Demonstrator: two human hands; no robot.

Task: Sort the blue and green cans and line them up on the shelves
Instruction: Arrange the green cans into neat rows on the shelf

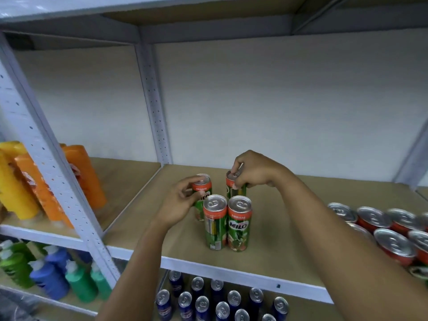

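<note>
Left hand (pixel 179 201) grips slim green can (pixel 202 193); right hand (pixel 253 171) pinches another can's (pixel 234 188) metal rim.

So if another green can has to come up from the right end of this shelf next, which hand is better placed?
Right, probably. The right hand grips the back-right green can, on the side nearer the red-topped cans. The left hand grips the back-left green can, farther away.
</note>
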